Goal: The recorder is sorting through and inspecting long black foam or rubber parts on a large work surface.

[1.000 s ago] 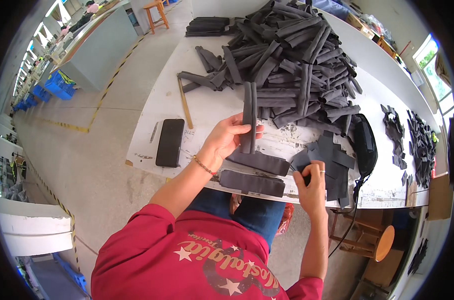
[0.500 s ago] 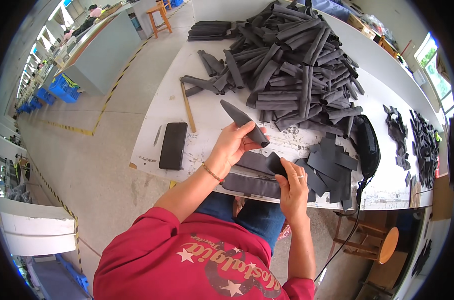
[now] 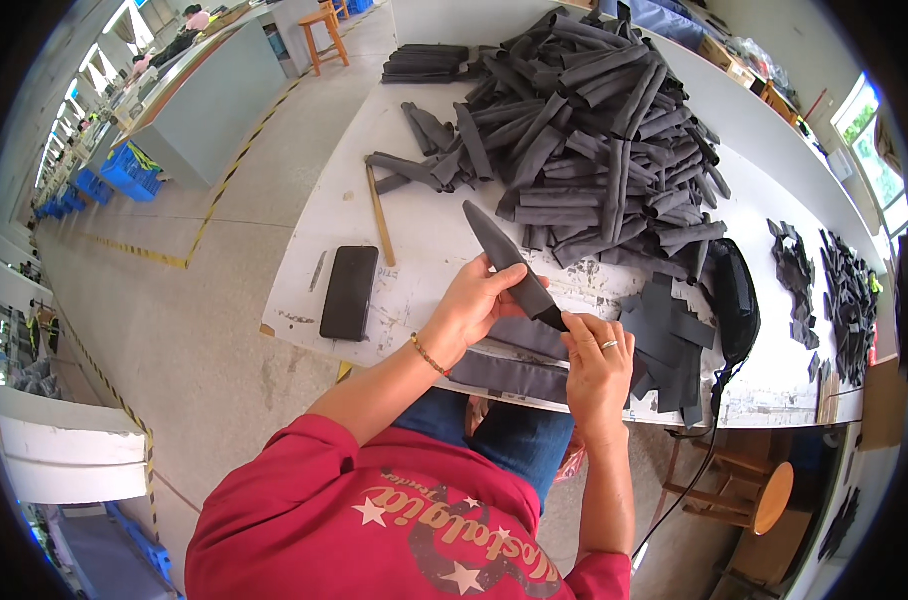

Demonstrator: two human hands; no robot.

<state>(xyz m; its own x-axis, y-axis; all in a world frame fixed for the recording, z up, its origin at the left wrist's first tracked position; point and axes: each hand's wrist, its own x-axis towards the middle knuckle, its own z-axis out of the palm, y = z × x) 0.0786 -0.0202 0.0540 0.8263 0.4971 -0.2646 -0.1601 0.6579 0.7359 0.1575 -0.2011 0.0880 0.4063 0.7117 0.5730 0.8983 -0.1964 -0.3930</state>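
My left hand (image 3: 477,301) grips a long dark grey fabric strip (image 3: 504,262) around its middle, holding it tilted above the white table (image 3: 414,180). Fingers of my right hand (image 3: 596,365) pinch the strip's lower end. Beneath my hands lie flat dark grey pieces (image 3: 514,375) at the table's near edge. A stack of flat dark patches (image 3: 669,345) sits just right of my right hand. A big heap of rolled dark grey strips (image 3: 594,130) covers the far middle of the table.
A black phone (image 3: 349,292) lies left of my hands, with a wooden ruler (image 3: 379,215) and a pen (image 3: 317,271) near it. A black pouch (image 3: 736,295) with a cord sits at right. More dark pieces (image 3: 834,290) lie far right. A wooden stool (image 3: 754,495) stands below the table.
My left hand lifted a strip from the pile and brought it down toward me, tilted. My right hand left the flat patches and moved up to pinch the strip's lower end.
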